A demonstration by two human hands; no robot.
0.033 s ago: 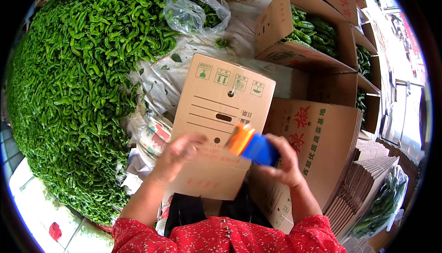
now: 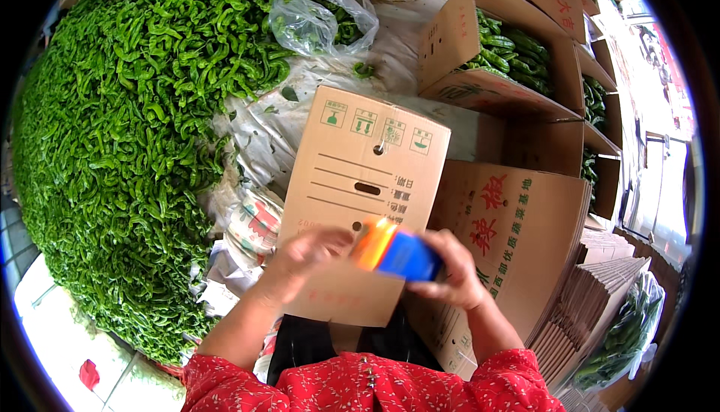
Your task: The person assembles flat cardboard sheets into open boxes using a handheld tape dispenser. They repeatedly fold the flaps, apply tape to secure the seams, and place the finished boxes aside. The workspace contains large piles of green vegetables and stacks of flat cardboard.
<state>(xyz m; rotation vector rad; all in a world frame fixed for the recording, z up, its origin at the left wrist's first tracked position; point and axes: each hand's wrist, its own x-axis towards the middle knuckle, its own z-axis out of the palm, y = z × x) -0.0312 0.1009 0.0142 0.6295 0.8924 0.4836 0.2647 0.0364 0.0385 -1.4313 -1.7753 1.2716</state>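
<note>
1. Block (image 2: 409, 254), blue with an orange end, over the carton's (image 2: 341, 161) right edge, toward its near corner; contact with the carton unclear from where I stand.
2. Right hand (image 2: 455, 271) grips the blue part between thumb and fingers.
3. Left hand (image 2: 304, 260) blurred beside the orange end; cannot tell whether it pinches anything.
4. Green peppers (image 2: 135, 149) heaped left of the carton.

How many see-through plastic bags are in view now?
2: an upper bag at the upper right of the pepper pile, and a lower-right bag with green produce, beside the flattened cartons. More may be hidden.
</note>
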